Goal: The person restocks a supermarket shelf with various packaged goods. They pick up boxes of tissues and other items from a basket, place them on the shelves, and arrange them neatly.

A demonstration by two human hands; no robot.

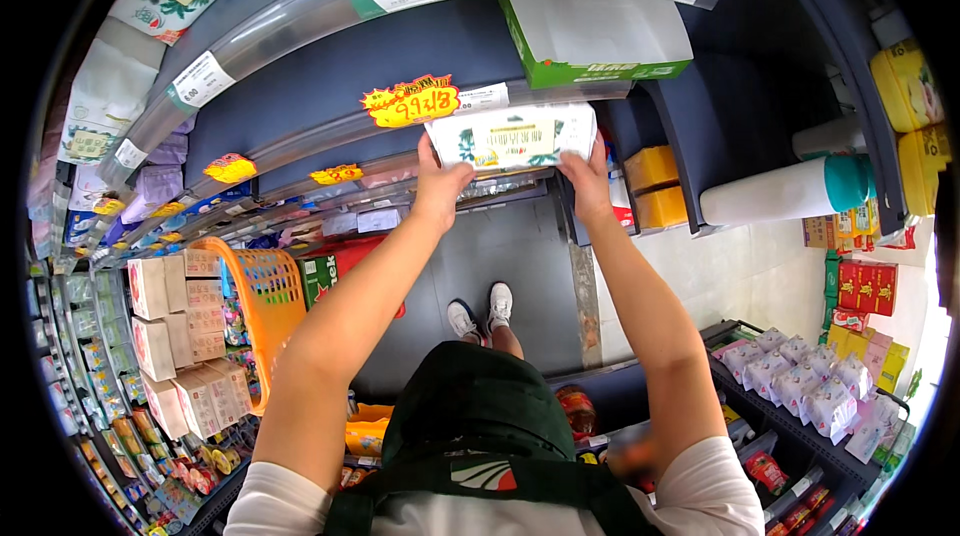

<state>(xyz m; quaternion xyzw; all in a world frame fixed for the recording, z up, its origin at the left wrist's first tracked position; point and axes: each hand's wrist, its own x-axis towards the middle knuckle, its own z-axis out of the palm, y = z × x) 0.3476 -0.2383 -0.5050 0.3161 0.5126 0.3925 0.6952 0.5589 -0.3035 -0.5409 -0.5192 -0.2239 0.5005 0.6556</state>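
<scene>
Both arms reach forward, and a white soft pack of tissues [517, 137] with a printed label and leaf motifs is held level between my hands. My left hand [441, 187] grips its left end, thumb on the near face. At the right end, my right hand [589, 179] holds it the same way. The pack is in front of the dark shelf edge [300, 97], just below a green-and-white carton [600, 44] on the shelf. A yellow price tag [411, 100] hangs on the shelf rail beside the pack's upper left.
Left of me stands an orange plastic basket [262, 311] near stacked pale boxes [187, 333]. A white bottle with a teal cap [780, 189] lies on the right shelf. Bagged goods [802, 378] sit on a rack at lower right. My shoes [480, 314] are on the grey floor.
</scene>
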